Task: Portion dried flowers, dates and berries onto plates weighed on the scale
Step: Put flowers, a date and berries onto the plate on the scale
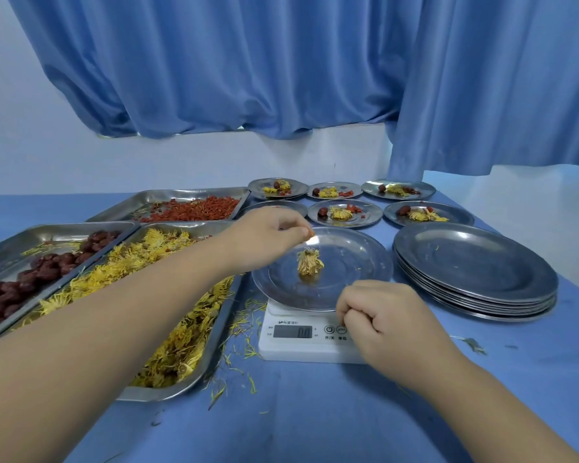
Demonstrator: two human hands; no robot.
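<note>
Pinching a berry (311,232), the left hand (268,233) hovers over the scale's (295,345) plate (365,262), which holds one flower (310,261); right hand (385,315) curled, empty.

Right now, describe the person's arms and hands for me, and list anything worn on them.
Both arms are bare as far as the frame shows. The left hand and left forearm carry no sleeve, glove, watch or ring. The right hand and right forearm are likewise uncovered: no cuff, bracelet or band shows.
</note>
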